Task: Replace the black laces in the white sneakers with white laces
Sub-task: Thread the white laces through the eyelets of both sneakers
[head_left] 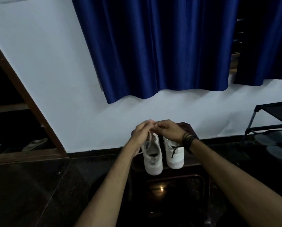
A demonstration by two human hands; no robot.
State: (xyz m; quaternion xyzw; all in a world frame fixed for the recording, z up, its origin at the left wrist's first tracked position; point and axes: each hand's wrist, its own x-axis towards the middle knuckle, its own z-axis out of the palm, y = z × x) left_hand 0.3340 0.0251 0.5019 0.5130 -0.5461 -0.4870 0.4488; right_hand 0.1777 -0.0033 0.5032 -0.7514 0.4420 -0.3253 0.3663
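Above the left sneaker [151, 154], left hand [141, 130] and right hand [167, 129] pinch a white lace [149, 140]. Black lace [174, 150], apparently, on right sneaker [174, 153]; both on bench [192, 166].

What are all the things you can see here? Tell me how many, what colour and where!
sneakers: two, white, side by side on the stool, heels toward the camera
white lace: one, rising from the left sneaker to the hands
black lace: one, hanging on the right sneaker
stool: one, dark brown, against the wall
curtains: two, blue, hanging above
wall: white, behind everything
rack: one, black, far right
sandal: one, pale, on the floor, left
wristbands: black, on the right wrist
left hand: pinches the white lace
right hand: pinches the white lace
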